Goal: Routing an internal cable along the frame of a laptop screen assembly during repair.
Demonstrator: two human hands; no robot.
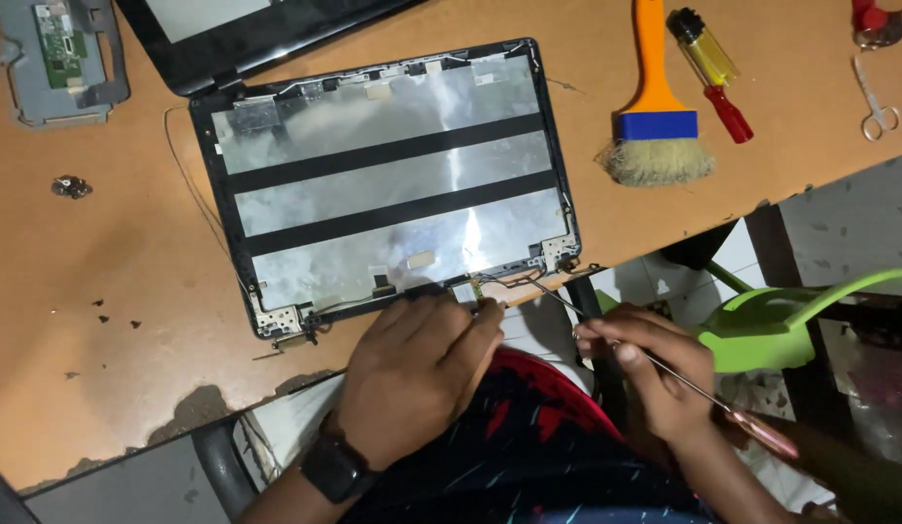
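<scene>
A laptop lid shell point(393, 175) lies inside-up on the brown table, lined with silver foil and black strips. My left hand point(417, 374), with a black watch on the wrist, rests at the shell's near edge, fingertips pinching a small green board point(467, 290) with thin cables by the hinge. My right hand point(650, 369) grips a long thin screwdriver point(664, 374) with a reddish handle; its tip points toward the near right hinge corner point(560, 254).
A second black laptop part point(238, 34) sits at the back. A grey bracket with a green board point(58, 58) lies far left. An orange-handled brush point(655, 116), a yellow-red screwdriver point(708, 68) and small scissors point(876, 102) lie at right. Small screws point(71, 186) dot the left. A green chair point(781, 320) stands below the table edge.
</scene>
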